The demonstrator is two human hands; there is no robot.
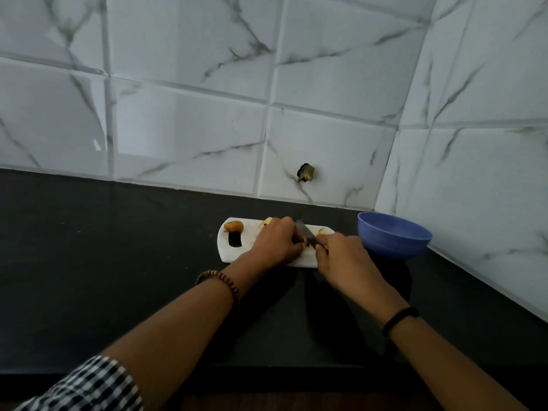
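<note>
Over white cutting board [226, 251], grips knife [303, 231] in right hand [344, 256], clamps mostly hidden food piece [306, 246] under curled left hand [274, 241], near blue bowl [391, 236].

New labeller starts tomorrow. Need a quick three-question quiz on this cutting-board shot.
1. True or false: the blue bowl stands on the white cutting board.
2. The left hand rests on the board. The right hand grips: A) spoon B) knife C) bowl
3. Fill in: the orange piece lies by the board's ___ hole.
Key: 1 false, it stands on the black counter, right of the board. 2 B. 3 handle.
</note>
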